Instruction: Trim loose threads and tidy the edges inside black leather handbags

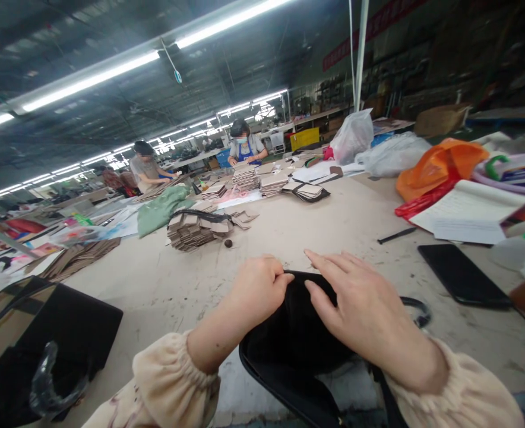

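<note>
Your black bag (284, 368) is lying left of the phone (462, 276) and reaching nearer to you than it, with its mouth gaping upward. Its far rim (306, 274) is running crosswise under your fingertips, while the body is stretching from there back toward you; that lengthwise line looks like its long axis, though the dark cloth is hiding its folds, so it may be otherwise. The bulk is therefore sitting on your side of the grip, below both palms.

Your left hand (253, 294) is closing thumb and fingers in a tight pinch on the far rim, on the side of the bag away from the phone. Your right hand (369, 309) is spreading between that pinch and the phone, thumb well apart from the fingers, with the rim passing through the gap; it is not visibly clamping anything. So the left is the nearer hand to the held spot, and the right is the nearer one to the phone.

A curved handle (424, 312) is showing just left of the phone, beyond your right wrist, and a pen (396, 236) is lying left of the phone and farther away.
</note>
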A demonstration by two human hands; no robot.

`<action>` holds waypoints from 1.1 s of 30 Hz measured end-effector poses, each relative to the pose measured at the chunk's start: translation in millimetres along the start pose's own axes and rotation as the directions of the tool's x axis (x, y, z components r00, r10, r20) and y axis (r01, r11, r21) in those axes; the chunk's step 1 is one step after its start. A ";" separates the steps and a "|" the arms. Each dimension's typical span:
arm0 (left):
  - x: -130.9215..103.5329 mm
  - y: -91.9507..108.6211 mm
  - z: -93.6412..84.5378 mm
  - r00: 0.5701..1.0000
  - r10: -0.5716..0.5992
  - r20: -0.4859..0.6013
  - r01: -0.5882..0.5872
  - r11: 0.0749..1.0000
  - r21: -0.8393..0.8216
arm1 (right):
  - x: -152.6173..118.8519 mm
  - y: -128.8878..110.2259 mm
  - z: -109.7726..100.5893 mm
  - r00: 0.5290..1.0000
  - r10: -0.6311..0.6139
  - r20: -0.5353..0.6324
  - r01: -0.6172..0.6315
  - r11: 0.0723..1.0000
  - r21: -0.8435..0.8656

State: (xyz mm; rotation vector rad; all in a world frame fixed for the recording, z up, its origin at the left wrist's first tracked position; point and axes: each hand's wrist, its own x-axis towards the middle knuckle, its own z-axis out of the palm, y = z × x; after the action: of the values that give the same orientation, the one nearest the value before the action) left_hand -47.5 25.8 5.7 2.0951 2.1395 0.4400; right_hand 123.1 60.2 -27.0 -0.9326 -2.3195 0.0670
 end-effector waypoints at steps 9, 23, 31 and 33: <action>-9.4 -7.7 -7.5 0.997 0.073 0.039 -0.068 0.990 -0.121 | 2.6 1.7 12.8 0.998 0.032 0.059 -0.031 0.999 -0.022; -17.2 -13.6 -13.6 1.000 -0.013 -0.011 0.013 0.998 -0.054 | 4.6 2.2 8.6 0.999 0.012 0.051 -0.014 1.000 0.025; -14.4 -13.8 -9.1 0.999 -0.033 -0.028 0.034 0.999 0.039 | 4.2 1.2 7.9 0.998 0.001 0.063 -0.002 1.000 0.023; -14.3 -13.6 -8.1 0.999 -0.033 -0.035 0.035 0.998 0.051 | 3.8 0.9 7.4 0.998 -0.002 0.060 0.000 0.999 0.033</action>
State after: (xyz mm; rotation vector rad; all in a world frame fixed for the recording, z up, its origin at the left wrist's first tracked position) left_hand -62.3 10.5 7.8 2.0889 2.2247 0.4246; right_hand 117.3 64.7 -31.1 -0.9249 -2.3670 0.1340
